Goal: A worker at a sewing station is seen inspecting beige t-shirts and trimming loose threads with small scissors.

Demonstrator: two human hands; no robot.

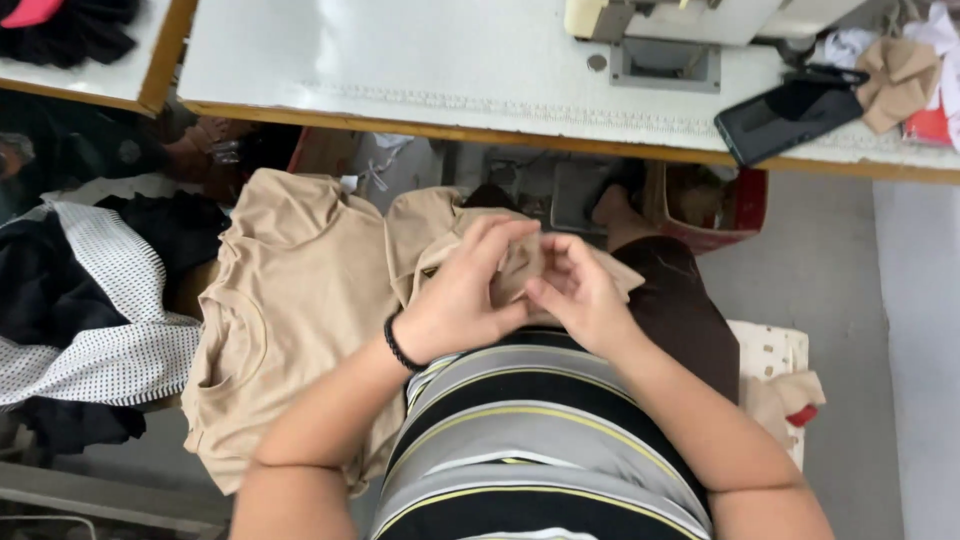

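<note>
A white worktop (400,60) with a wooden edge spans the top of the view, smooth and flat, its left part split off by a gap. On it stands the pale base of a sewing machine (680,25), cut off by the upper edge, with a metal plate below it. Below the worktop a tan shirt (290,310) of soft knit cloth lies draped over the person's lap and over a heap to the left, its round neckline turned toward the left and its lower hem falling out of sight behind the left forearm. A white cloth with fine black dots (100,330) lies crumpled beside it among dark garments that are hard to tell apart. A dark phone (790,115), flat and glossy, rests tilted at the worktop's right edge, just beside a folded tan scrap (900,80).

A bunched fold of the shirt rises between both hands at the middle. The left hand (455,305), with a black band at the wrist, is closed over the fold from the left, fingers curled on top. The right hand (585,295) pinches the same fold from the right with thumb and fingertips. What the fold looks like inside the grip is hidden by the fingers.
</note>
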